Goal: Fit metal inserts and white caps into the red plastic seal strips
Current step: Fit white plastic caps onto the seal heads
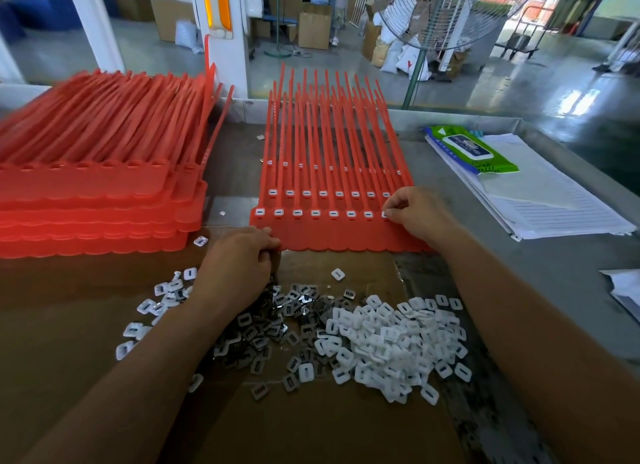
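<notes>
Centrally, red seal strips (339, 231) in white-capped rows; right grip (417, 214) pinched round the last cap (384, 214).

**benchguy:** so how are your hands sitting at this point?

**me:** both arms come in from the bottom corners, bare forearms angled toward the middle. My left hand (239, 256) is palm down, knuckles up, fingers curled under, wrist pretty straight. Honestly can't tell from up here whether it's gripping anything.

**benchguy:** and the right?

**me:** right hand (415, 214) sits farther out than the left, back of the hand up, wrist bent a little inward. Thumb and forefinger pinch a white cap (384, 214), other fingers tucked loosely behind. The two hands are apart, with the left nearer to me.
</notes>
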### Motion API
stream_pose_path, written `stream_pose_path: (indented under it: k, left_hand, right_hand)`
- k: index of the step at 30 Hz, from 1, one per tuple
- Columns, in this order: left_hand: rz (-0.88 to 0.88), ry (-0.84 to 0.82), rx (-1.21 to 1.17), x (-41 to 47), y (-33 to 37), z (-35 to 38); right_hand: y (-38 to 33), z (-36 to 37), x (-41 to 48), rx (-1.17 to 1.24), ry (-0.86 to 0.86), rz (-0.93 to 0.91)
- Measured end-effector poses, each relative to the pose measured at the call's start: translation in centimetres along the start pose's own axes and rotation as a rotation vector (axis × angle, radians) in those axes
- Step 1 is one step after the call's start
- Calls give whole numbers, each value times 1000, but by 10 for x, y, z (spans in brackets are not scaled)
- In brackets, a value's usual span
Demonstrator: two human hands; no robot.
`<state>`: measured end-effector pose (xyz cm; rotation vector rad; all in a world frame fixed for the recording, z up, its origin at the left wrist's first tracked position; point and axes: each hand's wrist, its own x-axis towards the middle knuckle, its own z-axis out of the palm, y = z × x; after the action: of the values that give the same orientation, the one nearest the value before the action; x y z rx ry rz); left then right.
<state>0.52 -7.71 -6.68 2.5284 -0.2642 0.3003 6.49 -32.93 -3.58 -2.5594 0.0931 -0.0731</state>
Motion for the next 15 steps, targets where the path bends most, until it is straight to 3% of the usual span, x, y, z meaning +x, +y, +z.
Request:
stream_pose_path:
  k: [8,15]
  left_hand:
    - [-1,-2,7,-1,1,-1]
    - [-3,-9,9,-1,1,-1]
  right_hand:
    - [-3,1,-4,86,60,7]
    - [-7,-2,5,158,55,134]
